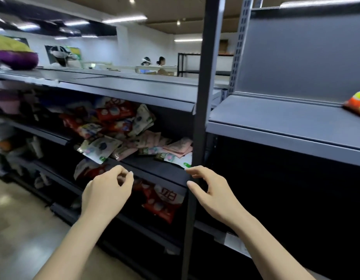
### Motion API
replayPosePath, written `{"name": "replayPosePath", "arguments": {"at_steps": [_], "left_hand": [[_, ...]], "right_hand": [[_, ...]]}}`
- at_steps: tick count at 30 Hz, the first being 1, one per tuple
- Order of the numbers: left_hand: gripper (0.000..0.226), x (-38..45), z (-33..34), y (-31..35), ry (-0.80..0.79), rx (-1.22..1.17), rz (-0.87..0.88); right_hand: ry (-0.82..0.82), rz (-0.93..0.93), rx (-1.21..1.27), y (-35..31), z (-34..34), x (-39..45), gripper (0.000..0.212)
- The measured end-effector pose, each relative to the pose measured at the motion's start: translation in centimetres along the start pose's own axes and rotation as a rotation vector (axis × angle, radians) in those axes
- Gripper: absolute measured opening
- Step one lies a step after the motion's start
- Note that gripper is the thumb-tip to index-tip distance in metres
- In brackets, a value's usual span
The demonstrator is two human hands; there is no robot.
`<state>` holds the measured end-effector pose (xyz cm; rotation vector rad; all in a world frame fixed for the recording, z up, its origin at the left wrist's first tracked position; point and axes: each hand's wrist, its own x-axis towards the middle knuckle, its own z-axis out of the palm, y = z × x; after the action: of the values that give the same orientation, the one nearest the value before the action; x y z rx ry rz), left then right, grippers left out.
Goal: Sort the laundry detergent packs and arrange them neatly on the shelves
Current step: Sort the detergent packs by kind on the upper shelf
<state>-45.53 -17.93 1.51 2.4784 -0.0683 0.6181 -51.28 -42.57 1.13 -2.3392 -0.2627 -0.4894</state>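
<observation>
Reaching toward the middle shelf, you held both hands empty in front of the rack. Your left hand hovered with its fingers loosely curled and gripping nothing, just below the shelf's front lip. Your right hand was likewise relaxed and empty, its fingertips close to the grey upright post; whether they touched the post could not be told.

The laundry detergent packs lay in a loose heap on that shelf: red pouches toward the back, white pouches overhanging the front edge, and flat pink packs to the right beside the post. The tumbled, overlapping lie suggested sorting had not yet begun, and your hands appeared poised to draw packs from the front.

Another red pouch lay on the shelf below, showing large white characters too blurred to read with confidence. No brand name on the heaped packs was legible.

To the right, the adjoining shelf carried only an orange pack at the picture's edge, offering room for sorted rows.
</observation>
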Motion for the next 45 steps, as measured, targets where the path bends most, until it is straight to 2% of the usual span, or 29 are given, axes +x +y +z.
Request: {"name": "replayPosePath", "arguments": {"at_steps": [10, 21, 25, 28, 31, 35, 37, 39, 40, 43, 45], "left_hand": [[0.020, 10.3, 2.2, -9.8, -0.021, 0.090, -0.100], [0.018, 22.4, 3.6, -18.5, -0.102, 0.141, -0.102], [0.020, 26.3, 4.7, -20.3, -0.123, 0.161, -0.067], [0.020, 29.4, 5.8, -21.7, -0.147, 0.155, -0.026], [0.021, 32.6, 7.2, -23.5, -0.197, 0.125, 0.022], [0.021, 36.9, 9.1, -25.8, -0.284, 0.115, 0.108], [0.019, 39.3, 10.0, -26.9, -0.326, 0.130, 0.187], [0.019, 41.2, 11.2, -27.9, -0.444, 0.148, 0.283], [0.018, 41.9, 12.0, -28.3, -0.529, 0.160, 0.329], [0.023, 43.3, 14.2, -29.1, -0.775, 0.174, 0.414], [0.045, 44.2, 15.4, -29.3, -0.901, 0.180, 0.431]], "right_hand": [[-0.062, 0.038, 0.017, 2.1, 9.7, 10.3, 0.031], [-0.066, 0.125, 0.015, 2.4, 17.1, 22.2, 0.028], [-0.063, 0.169, 0.003, 2.4, 18.7, 25.3, 0.027], [-0.045, 0.230, -0.033, 2.2, 20.2, 27.5, 0.041], [-0.016, 0.282, -0.019, 2.0, 22.4, 29.1, 0.030], [0.044, 0.378, -0.021, 1.9, 25.5, 31.3, 0.032], [0.047, 0.442, -0.008, 1.9, 27.3, 32.4, 0.024], [0.033, 0.523, -0.040, 2.1, 29.1, 33.2, 0.011], [0.012, 0.573, -0.081, 2.2, 29.9, 33.5, 0.012], [-0.041, 0.728, -0.156, 2.3, 31.9, 34.4, 0.053], [-0.009, 0.794, -0.105, 2.1, 33.1, 35.2, 0.059]]}}
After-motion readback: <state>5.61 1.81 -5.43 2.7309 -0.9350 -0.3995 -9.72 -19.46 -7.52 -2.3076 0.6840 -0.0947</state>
